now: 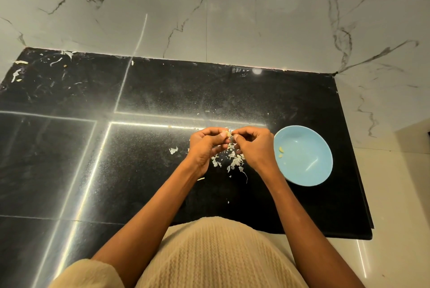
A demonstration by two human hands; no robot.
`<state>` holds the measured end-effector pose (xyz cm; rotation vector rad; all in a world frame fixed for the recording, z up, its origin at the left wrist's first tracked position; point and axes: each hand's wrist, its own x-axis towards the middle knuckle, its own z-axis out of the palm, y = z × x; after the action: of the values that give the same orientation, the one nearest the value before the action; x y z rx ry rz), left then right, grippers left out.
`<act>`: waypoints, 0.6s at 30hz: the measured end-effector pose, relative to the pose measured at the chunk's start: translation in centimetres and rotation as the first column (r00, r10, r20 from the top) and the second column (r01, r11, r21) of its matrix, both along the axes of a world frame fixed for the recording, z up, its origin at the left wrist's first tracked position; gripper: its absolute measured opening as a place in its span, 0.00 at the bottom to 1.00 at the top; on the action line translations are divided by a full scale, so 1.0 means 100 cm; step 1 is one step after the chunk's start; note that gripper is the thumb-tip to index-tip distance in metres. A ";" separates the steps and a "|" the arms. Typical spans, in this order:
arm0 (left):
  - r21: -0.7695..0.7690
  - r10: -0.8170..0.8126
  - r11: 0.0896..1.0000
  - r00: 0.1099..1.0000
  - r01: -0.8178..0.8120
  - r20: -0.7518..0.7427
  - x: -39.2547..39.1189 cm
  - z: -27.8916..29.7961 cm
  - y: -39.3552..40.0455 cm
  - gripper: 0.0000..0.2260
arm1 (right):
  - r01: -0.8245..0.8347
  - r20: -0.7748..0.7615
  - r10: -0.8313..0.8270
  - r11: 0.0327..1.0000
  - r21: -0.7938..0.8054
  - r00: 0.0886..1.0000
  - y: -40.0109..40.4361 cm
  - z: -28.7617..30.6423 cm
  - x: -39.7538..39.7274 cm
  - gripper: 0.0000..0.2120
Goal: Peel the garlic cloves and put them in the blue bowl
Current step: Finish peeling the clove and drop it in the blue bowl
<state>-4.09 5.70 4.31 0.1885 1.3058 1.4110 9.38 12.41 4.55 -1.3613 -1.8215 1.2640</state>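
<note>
Where the polished black stone countertop (pixel 139 148) nears its right edge sits a round, glossy blue bowl (pixel 309 166) holding two pale peeled cloves (pixel 281 151). Beside it, left hand (pixel 204 145) and right hand (pixel 253 145) together pinch one garlic clove (pixel 229 134) above scattered papery white skins (pixel 232 161).

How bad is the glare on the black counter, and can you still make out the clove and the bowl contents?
Head view: bright streaks of reflected light cross the black counter, one running just behind both hands; the garlic clove pinched between left hand and right hand is small but visible; the blue bowl is evenly lit, with peeled pieces clear; wide-angle bending shows at the edges.
</note>
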 end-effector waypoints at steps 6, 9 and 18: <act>0.006 0.059 0.998 0.998 -0.059 -0.023 0.005 -0.001 0.002 0.02 | -0.017 -0.115 0.007 0.996 -0.088 0.993 -0.004 0.003 -0.005 0.03; 0.011 0.075 0.997 0.996 -0.074 -0.043 0.006 -0.002 0.002 0.02 | 0.014 -0.164 -0.038 0.989 -0.146 0.986 -0.004 0.002 -0.005 0.02; 0.014 0.065 0.998 0.980 -0.063 -0.187 0.008 0.002 0.002 0.05 | -0.027 -0.084 0.021 0.998 -0.065 0.996 -0.002 0.006 -0.003 0.03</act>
<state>-3.32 5.91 4.50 0.2934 1.4719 1.4810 9.12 12.19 5.18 -1.3053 -1.7587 1.3837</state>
